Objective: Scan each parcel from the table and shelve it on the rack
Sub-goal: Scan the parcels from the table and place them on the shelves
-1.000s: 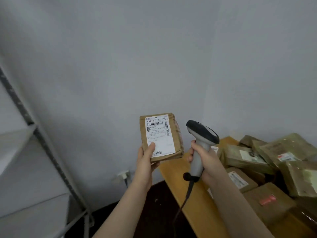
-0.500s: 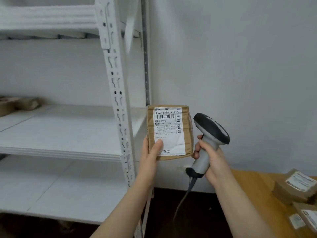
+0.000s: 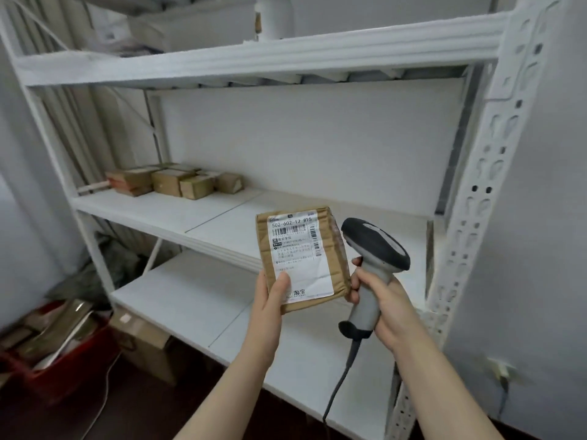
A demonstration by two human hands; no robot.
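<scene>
A small brown parcel (image 3: 301, 258) with a white barcode label faces me, held upright in front of the white rack (image 3: 260, 55). My left hand (image 3: 271, 296) grips its lower left corner, thumb on the label. My right hand (image 3: 381, 300) holds the grey handle of a barcode scanner (image 3: 374, 246), whose dark head sits just right of the parcel. The scanner's cable hangs down below my wrist. Several brown parcels (image 3: 174, 182) lie at the left end of the middle shelf (image 3: 197, 211).
The rack's perforated right post (image 3: 476, 192) stands close to my right hand. Bare shelf boards (image 3: 197, 300) lie below the parcel. A red crate (image 3: 54, 338) of flat items and a cardboard box (image 3: 143, 344) sit on the floor at the left.
My view has swung left from the table and its parcels to the rack. The parcel and scanner keep the same grips and now sit in front of the middle shelf.
</scene>
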